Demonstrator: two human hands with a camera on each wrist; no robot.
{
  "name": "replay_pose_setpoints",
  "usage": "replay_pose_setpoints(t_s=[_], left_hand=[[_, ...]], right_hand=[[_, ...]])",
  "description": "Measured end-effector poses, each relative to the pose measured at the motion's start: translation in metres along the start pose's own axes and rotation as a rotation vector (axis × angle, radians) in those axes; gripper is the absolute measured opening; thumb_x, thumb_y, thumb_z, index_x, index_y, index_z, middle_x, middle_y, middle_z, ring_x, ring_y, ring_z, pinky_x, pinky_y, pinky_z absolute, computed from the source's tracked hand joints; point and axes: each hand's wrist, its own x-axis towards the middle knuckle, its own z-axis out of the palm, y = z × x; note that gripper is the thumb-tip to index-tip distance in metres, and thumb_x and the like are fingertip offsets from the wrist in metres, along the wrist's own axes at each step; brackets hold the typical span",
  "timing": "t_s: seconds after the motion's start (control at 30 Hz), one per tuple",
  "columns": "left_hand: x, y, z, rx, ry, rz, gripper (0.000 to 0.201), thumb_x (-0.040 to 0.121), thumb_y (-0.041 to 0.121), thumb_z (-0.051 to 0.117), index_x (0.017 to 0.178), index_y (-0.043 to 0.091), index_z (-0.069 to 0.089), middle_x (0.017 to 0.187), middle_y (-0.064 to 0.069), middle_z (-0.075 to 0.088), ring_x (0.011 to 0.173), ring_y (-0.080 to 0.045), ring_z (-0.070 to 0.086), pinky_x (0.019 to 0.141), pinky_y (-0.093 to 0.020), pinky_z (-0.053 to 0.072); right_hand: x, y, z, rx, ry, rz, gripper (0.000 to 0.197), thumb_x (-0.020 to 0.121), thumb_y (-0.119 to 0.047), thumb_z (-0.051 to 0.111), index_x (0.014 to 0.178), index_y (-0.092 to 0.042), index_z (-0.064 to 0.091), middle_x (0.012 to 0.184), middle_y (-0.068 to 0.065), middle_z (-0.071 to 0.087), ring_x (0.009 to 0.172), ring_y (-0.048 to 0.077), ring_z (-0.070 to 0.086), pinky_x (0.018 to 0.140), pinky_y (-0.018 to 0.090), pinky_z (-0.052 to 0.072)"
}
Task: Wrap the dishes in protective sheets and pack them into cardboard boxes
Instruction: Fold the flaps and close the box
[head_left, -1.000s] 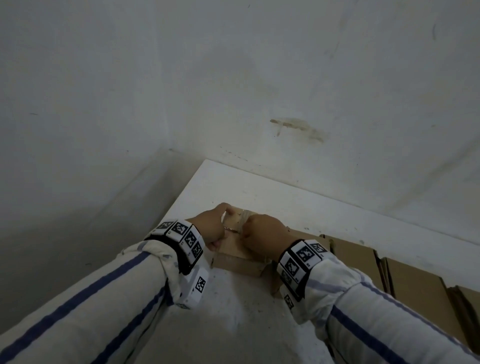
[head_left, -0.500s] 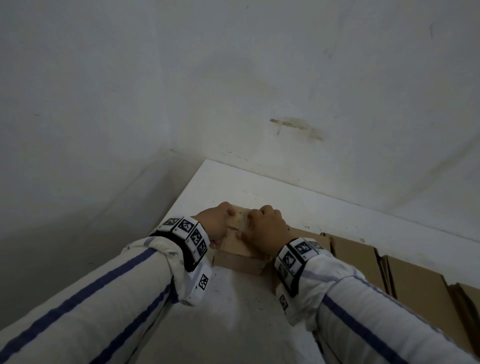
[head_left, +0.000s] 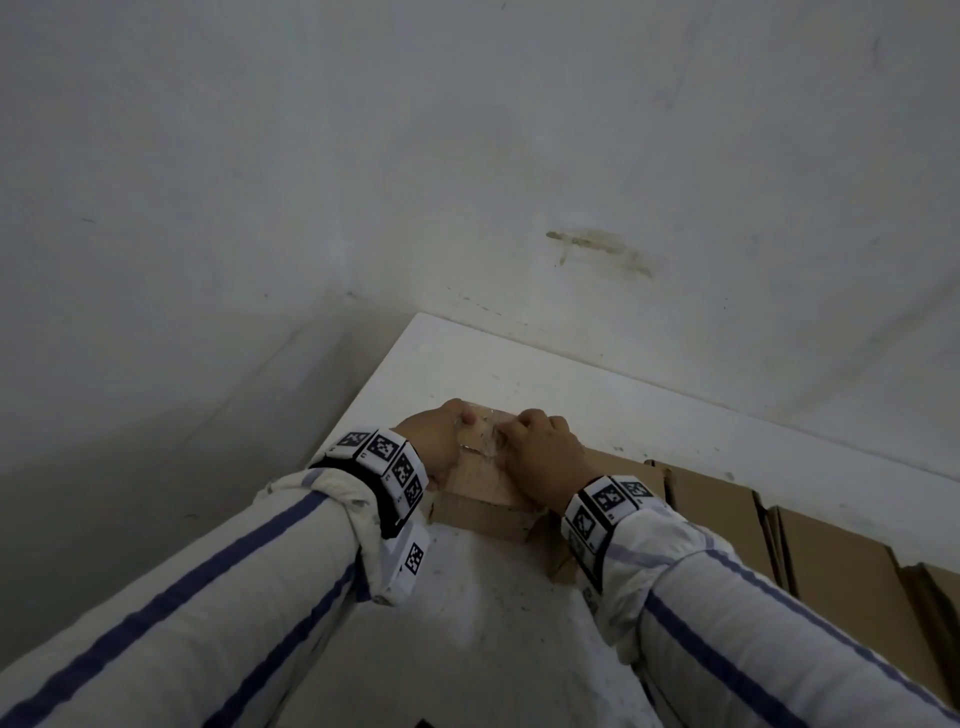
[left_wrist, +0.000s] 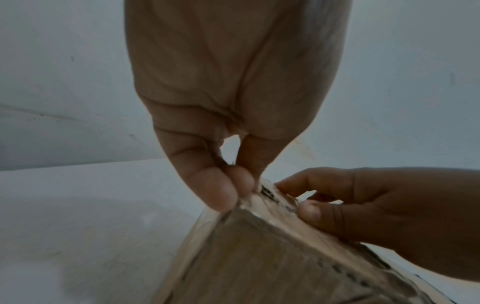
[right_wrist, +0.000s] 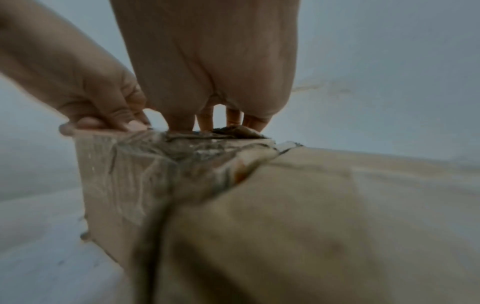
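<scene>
fingers (left_wrist: 223, 193) of the left hand (head_left: 436, 447) pinch the far top edge of a small cardboard box (head_left: 483, 493), thumb and fingertips clamped together on its clear tape (right_wrist: 135, 164). right hand (head_left: 545, 457) has its fingers (right_wrist: 205, 119) curled over the same far edge, pressing on the crumpled tape just beside the left hand. box rests on the white table (head_left: 467, 623) near its far left corner, with flattened cardboard boxes (head_left: 831, 561) lying to its right, along the wall (head_left: 467, 156)
</scene>
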Motion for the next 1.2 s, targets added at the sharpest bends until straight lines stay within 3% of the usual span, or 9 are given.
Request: replay_pose_setpoints(t_s=[0.13, 0.23, 0.43, 0.6, 0.73, 0.9, 1.03, 1.1, 1.2], left_hand=[[0.0, 0.002, 0.0, 0.028, 0.001, -0.004, 0.053, 0.09, -0.005, 0.034, 0.132, 0.026, 0.035, 0.078, -0.008, 0.048, 0.07, -0.03, 0.055, 0.071, -0.043, 0.056], [0.002, 0.003, -0.001, 0.05, -0.004, -0.009, 0.052, 0.089, -0.005, 0.034, 0.131, 0.027, 0.035, 0.079, -0.009, 0.048, 0.067, -0.029, 0.055, 0.071, -0.043, 0.057], [-0.003, 0.003, -0.002, 0.093, -0.005, 0.005, 0.052, 0.088, -0.003, 0.037, 0.132, 0.025, 0.033, 0.095, -0.014, 0.051, 0.077, -0.033, 0.057, 0.075, -0.045, 0.057], [-0.002, 0.003, -0.003, 0.066, -0.039, -0.002, 0.052, 0.089, -0.001, 0.041, 0.133, 0.026, 0.032, 0.106, -0.014, 0.049, 0.085, -0.034, 0.057, 0.078, -0.049, 0.057], [0.0, 0.002, -0.002, 0.042, -0.044, -0.017, 0.052, 0.09, -0.001, 0.039, 0.132, 0.028, 0.032, 0.111, -0.017, 0.051, 0.084, -0.035, 0.059, 0.076, -0.049, 0.058], [0.001, -0.001, -0.001, -0.017, -0.06, -0.008, 0.046, 0.092, 0.008, 0.041, 0.133, 0.028, 0.032, 0.121, -0.017, 0.047, 0.085, -0.034, 0.058, 0.074, -0.045, 0.058], [0.004, -0.002, 0.004, -0.072, -0.046, -0.021, 0.044, 0.093, 0.009, 0.038, 0.13, 0.032, 0.033, 0.122, -0.016, 0.046, 0.084, -0.033, 0.058, 0.065, -0.04, 0.056], [0.007, -0.002, 0.005, -0.059, -0.038, -0.026, 0.046, 0.092, 0.007, 0.037, 0.132, 0.031, 0.032, 0.117, -0.016, 0.048, 0.084, -0.033, 0.058, 0.068, -0.042, 0.057], [0.008, -0.001, 0.004, -0.105, -0.042, -0.047, 0.04, 0.094, 0.009, 0.038, 0.129, 0.028, 0.035, 0.108, -0.015, 0.05, 0.077, -0.032, 0.058, 0.063, -0.039, 0.056]], right_hand=[[-0.007, 0.003, -0.005, -0.037, -0.068, -0.028, 0.061, 0.089, -0.052, 0.05, 0.142, -0.028, 0.034, 0.147, 0.005, 0.031, 0.133, 0.031, 0.031, 0.107, 0.043, 0.029], [-0.001, 0.004, -0.009, -0.033, -0.077, -0.025, 0.064, 0.085, -0.055, 0.054, 0.14, -0.026, 0.037, 0.143, 0.005, 0.035, 0.129, 0.031, 0.034, 0.105, 0.042, 0.032], [0.0, -0.018, 0.007, -0.023, 0.11, 0.11, 0.056, 0.086, -0.058, 0.05, 0.124, -0.016, 0.05, 0.126, 0.009, 0.047, 0.118, 0.031, 0.043, 0.097, 0.041, 0.036], [0.001, -0.003, 0.004, -0.033, 0.056, 0.032, 0.065, 0.082, -0.065, 0.05, 0.131, -0.024, 0.045, 0.132, 0.005, 0.044, 0.12, 0.029, 0.041, 0.1, 0.041, 0.034], [0.005, -0.002, -0.001, -0.017, 0.051, 0.037, 0.062, 0.081, -0.063, 0.054, 0.131, -0.026, 0.046, 0.131, 0.005, 0.044, 0.12, 0.029, 0.041, 0.099, 0.039, 0.036], [0.006, -0.001, -0.002, 0.036, 0.027, 0.045, 0.041, 0.094, -0.039, 0.046, 0.133, -0.025, 0.046, 0.133, 0.007, 0.043, 0.12, 0.032, 0.039, 0.099, 0.041, 0.037], [0.007, 0.008, 0.001, 0.023, 0.018, 0.033, 0.038, 0.097, -0.031, 0.041, 0.135, -0.027, 0.045, 0.135, 0.007, 0.041, 0.122, 0.032, 0.04, 0.099, 0.042, 0.037], [0.004, 0.006, 0.004, 0.009, 0.045, 0.036, 0.039, 0.097, -0.034, 0.041, 0.134, -0.027, 0.045, 0.136, 0.006, 0.042, 0.122, 0.031, 0.04, 0.1, 0.041, 0.036], [-0.002, 0.002, 0.008, 0.011, 0.054, 0.041, 0.054, 0.088, -0.054, 0.049, 0.135, -0.028, 0.042, 0.138, 0.003, 0.041, 0.125, 0.029, 0.038, 0.103, 0.041, 0.034]])
